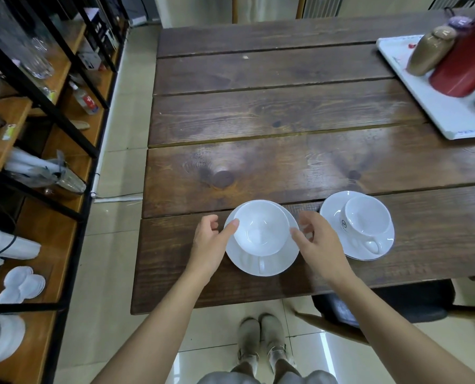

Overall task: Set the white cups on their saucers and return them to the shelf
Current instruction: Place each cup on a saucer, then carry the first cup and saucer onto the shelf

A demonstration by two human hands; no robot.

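Cups sit on saucers near the table's front edge: the left cup on its saucer, handle toward the person, and the right cup on its saucer just beside it. The left hand and right hand flank the left cup, fingers loosely spread, a fingertip of each at its rim, gripping nothing. The shelf stands left of the table.
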